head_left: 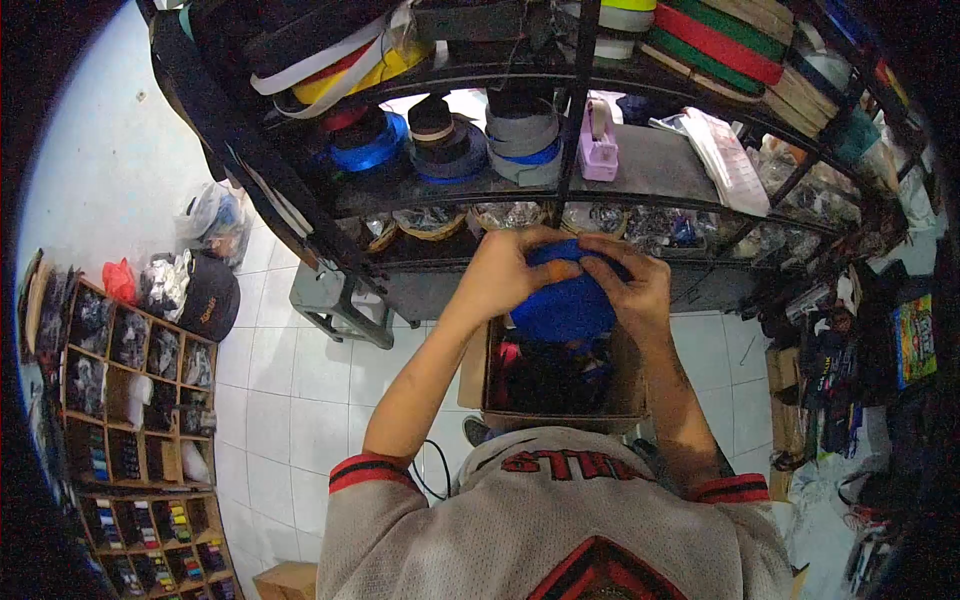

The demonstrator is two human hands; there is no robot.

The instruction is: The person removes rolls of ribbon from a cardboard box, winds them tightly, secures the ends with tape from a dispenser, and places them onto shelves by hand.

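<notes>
Both of my hands hold a blue rounded, fabric-like piece (562, 308) above an open cardboard box (562, 417). My left hand (520, 262) is closed on its upper left side, with the thumb lying across the blue surface. On the upper right edge, the curled fingers and thumb of my right hand (632, 282) grip the same piece. The hands nearly meet at the top. Whether the piece is a cap or a roll of strap, I cannot tell. Dark and reddish items lie in the box, too dim to name.
A dark shelf rack ahead carries rolls of strap (522, 135), a lilac tape dispenser (599, 150) and baskets (430, 222) of small parts. A grey stool (340, 300) stands at the left, near a compartment cabinet (140, 400) and a black cap (210, 295). Dark goods crowd the right.
</notes>
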